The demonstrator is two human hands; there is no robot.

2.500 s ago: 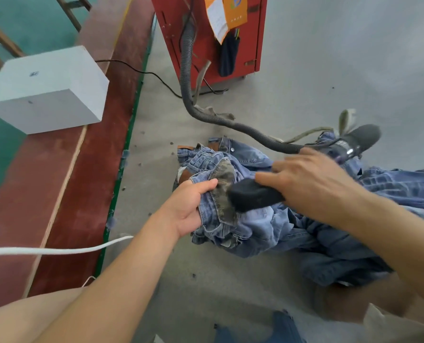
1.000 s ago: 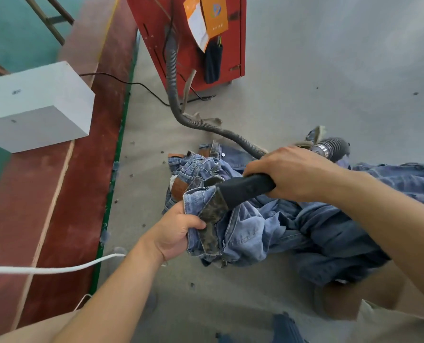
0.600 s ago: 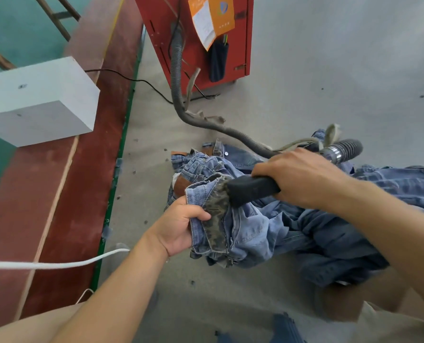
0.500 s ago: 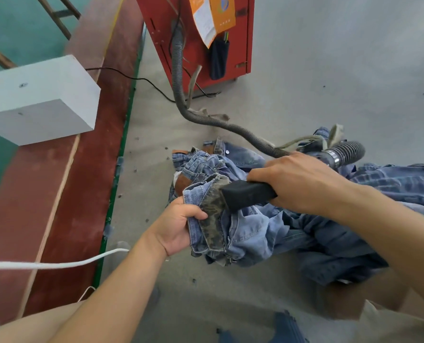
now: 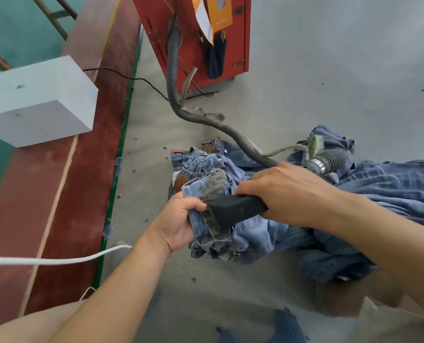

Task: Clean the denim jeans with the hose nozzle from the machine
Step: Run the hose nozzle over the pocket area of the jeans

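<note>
Under the black nozzle [image 5: 233, 210], crumpled, stained jeans [image 5: 243, 233].

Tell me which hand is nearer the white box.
Left. The left hand grips the jeans on the side toward the white box; the right hand holds the nozzle farther away.

The gray floor [image 5: 329, 70] is dusty. A white box [image 5: 38, 100] sits on a red board [image 5: 82, 169] at nine o'clock.
</note>
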